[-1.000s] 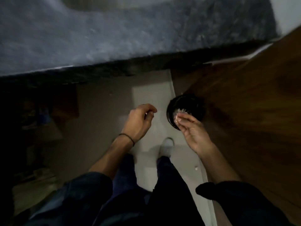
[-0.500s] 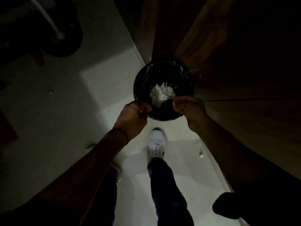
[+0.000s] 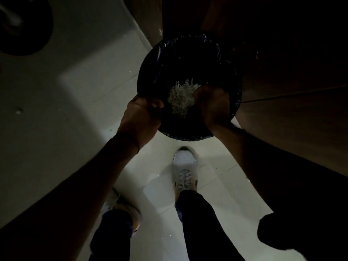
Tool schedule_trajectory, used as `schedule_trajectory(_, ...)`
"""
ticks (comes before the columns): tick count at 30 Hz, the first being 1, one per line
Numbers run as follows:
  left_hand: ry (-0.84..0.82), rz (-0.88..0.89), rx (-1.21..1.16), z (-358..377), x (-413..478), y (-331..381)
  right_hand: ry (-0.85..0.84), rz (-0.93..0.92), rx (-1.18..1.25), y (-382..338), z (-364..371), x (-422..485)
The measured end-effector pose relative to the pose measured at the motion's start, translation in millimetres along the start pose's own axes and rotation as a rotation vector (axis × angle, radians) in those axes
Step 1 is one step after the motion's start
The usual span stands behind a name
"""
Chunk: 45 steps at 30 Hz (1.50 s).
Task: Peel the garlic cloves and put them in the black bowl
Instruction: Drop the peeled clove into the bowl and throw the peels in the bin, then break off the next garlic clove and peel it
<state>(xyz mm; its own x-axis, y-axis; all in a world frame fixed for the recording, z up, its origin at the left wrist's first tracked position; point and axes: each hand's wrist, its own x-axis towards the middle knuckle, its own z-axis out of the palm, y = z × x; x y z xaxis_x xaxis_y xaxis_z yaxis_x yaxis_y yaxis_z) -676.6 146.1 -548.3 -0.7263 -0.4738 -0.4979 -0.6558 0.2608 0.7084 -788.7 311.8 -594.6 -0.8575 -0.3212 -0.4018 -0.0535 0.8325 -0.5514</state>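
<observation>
Looking down, the first child asks: "What is that big round thing?"

"It is a round black bin (image 3: 150, 59) with a shiny black plastic bag inside it. It stands on the pale tiled floor (image 3: 90, 95), right beside a brown wooden cupboard (image 3: 286, 113) on the right."

"What is the white stuff in it?"

"A heap of pale, thin garlic skins (image 3: 181, 98). It lies in the near part of the bin."

"What are the hands doing?"

"The left hand (image 3: 143, 114) is at the near left rim. Its fingers are curled, and it looks like it holds the rim of the bin. The right hand (image 3: 212, 105) is over the bin, just right of the skins. Its fingers are curled too, knuckles up. It is too dark to tell if anything is in it."

"Where are the garlic cloves?"

"I cannot see any. I cannot see the black bowl for sure either. This thing looks like a bin to me, not a bowl."

"So is the job done?"

"I think a lot of peeling is done, because there are so many skins. This looks like the tidy-up part. But I cannot tell if the peeled cloves are in the bowl, or if more are left to peel."
</observation>
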Motion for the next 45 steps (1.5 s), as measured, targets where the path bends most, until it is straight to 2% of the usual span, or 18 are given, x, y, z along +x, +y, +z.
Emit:
schedule_trajectory(4, -0.016, -0.009, 0.031, -3.0, -1.5, 1.6, 0.028, 0.058, 0.186, -2.5, 2.3, -6.2)
schedule_trajectory(9, -0.039, 0.023, 0.07, -15.4, -15.6, 17.0, 0.026, 0.073, 0.182, -15.2, -13.1, -15.5)
schedule_trajectory(12, -0.047, 0.005, 0.015, -26.3, -26.5, 28.6, 0.041, -0.006, 0.104, -25.5, -25.5, -25.9)
schedule_trajectory(14, -0.054, 0.001, 0.011, -36.5, -37.7, 40.0, 0.04, -0.032, 0.141, -34.6, -34.3, -31.3)
schedule_trajectory(20, -0.027, 0.029, 0.037, -76.0, -87.2, 79.8, -0.031, 0.035, 0.243, -81.9, -72.3, -61.0)
schedule_trajectory(26, 0.051, 0.113, 0.071, -136.3, -159.0, 123.8, -0.096, -0.089, 0.332, -169.2, -127.8, -137.0)
schedule_trajectory(31, 0.175, 0.117, 0.07, -213.3, -242.9, 152.2, -0.262, -0.163, 0.376, -255.6, -170.8, -218.6)
schedule_trajectory(36, 0.392, 0.033, 0.009, -300.8, -351.5, 155.8, -0.459, -0.277, 0.473, -363.5, -200.4, -309.8)
schedule_trajectory(41, 0.705, -0.074, -0.134, -379.4, -457.6, 136.8, -0.724, -0.37, 0.496, -472.6, -191.5, -394.8)
schedule_trajectory(45, 0.969, -0.11, -0.266, -431.8, -532.2, 110.3, -0.854, -0.547, 0.402, -551.0, -163.2, -461.2)
